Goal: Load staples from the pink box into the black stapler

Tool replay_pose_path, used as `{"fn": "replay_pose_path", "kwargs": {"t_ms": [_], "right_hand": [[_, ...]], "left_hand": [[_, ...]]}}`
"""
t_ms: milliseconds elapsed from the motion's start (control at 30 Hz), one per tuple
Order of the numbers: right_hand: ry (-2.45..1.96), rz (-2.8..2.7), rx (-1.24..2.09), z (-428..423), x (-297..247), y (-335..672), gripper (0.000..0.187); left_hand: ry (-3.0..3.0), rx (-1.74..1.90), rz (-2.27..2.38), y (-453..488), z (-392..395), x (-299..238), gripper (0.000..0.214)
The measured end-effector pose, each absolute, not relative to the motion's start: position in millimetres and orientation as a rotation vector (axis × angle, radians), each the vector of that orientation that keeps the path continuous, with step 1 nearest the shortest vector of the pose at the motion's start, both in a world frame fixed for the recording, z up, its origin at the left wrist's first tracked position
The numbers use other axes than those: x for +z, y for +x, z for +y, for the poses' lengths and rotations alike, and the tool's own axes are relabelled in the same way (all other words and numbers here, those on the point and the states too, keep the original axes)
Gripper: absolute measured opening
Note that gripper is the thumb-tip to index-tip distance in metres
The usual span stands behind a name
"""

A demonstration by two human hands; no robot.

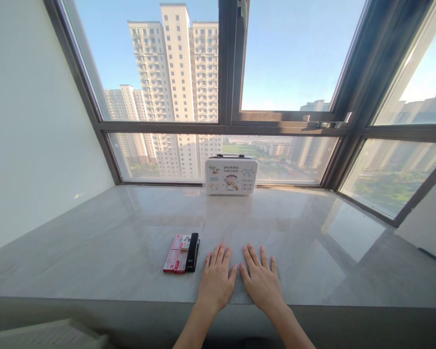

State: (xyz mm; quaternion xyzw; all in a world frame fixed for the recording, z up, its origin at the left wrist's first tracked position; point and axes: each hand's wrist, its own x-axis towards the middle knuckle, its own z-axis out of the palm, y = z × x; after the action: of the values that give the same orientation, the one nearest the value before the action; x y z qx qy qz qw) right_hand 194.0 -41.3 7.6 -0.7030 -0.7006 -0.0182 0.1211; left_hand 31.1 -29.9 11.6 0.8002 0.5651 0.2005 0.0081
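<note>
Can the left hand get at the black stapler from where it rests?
Probably yes. The left hand lies flat and empty on the grey marble sill, and the slim black stapler sits just left of its fingers, nothing between.

The left hand [216, 280] lay flat, palm down, fingers slightly fanned and pointing toward 12 to 1 o'clock, gripping nothing. The right hand [262, 280] mirrored it just at its 3 o'clock side, palm down, fingers spread toward 11 o'clock, likewise empty. The two thumbs angled inward, their tips nearly meeting. The left forearm [192, 332] came in bare from 7 o'clock, the right forearm [292, 332] from 5 o'clock
</note>
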Motion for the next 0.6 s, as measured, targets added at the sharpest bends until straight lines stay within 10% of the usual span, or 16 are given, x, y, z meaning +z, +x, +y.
{"fn": "replay_pose_path", "kwargs": {"t_ms": [600], "right_hand": [[-2.031, -2.05, -0.038, -43.6, 12.3, 194.6, 0.059]], "left_hand": [[2.509, 0.619, 1.774, 30.3, -28.9, 11.6, 0.058]]}}
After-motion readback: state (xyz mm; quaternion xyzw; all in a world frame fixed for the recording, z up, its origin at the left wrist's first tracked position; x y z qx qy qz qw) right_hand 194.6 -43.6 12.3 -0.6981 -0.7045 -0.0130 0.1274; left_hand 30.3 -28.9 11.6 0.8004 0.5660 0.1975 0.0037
